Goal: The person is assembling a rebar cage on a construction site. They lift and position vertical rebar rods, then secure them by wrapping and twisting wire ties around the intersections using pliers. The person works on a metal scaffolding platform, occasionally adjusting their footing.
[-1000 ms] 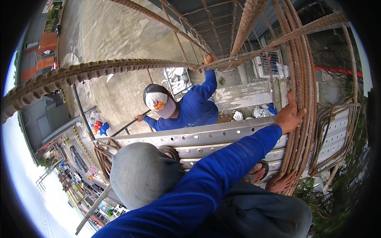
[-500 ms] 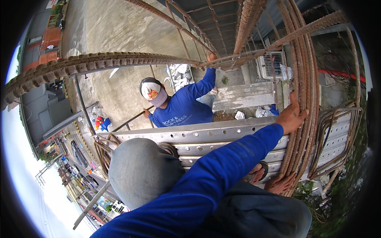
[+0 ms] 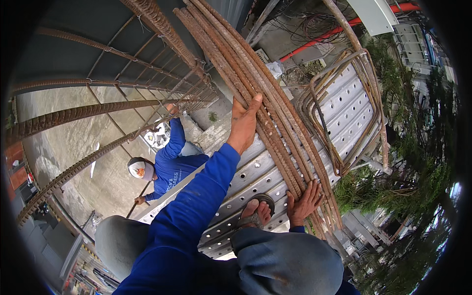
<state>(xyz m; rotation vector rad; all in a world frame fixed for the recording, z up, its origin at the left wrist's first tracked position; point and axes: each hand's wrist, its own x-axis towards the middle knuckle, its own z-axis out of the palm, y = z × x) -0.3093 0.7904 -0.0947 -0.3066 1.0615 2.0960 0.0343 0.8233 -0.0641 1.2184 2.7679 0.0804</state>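
A bundle of long, rusty ribbed rebar (image 3: 230, 61) lies across a perforated metal scaffold plank (image 3: 255, 184). My left hand (image 3: 245, 122) grips the bundle's left edge, thumb on top and the other fingers partly hidden behind the bars. Closer to me, my right hand (image 3: 303, 202) rests palm down over the bars with its fingers stretched out. My sandalled foot (image 3: 256, 211) stands on the plank beside that hand, between my bent knees.
Bent rebar stirrups (image 3: 322, 118) lie on the plank at the right. A tied rebar cage (image 3: 172, 42) rises at the upper left. Below it, a co-worker in blue (image 3: 174, 169) reaches up to the bars. Green foliage (image 3: 383, 191) borders the right side.
My view has swung to the right, so the bundle now runs diagonally through the middle. Both hands remain on it; the right hand shows more fully.
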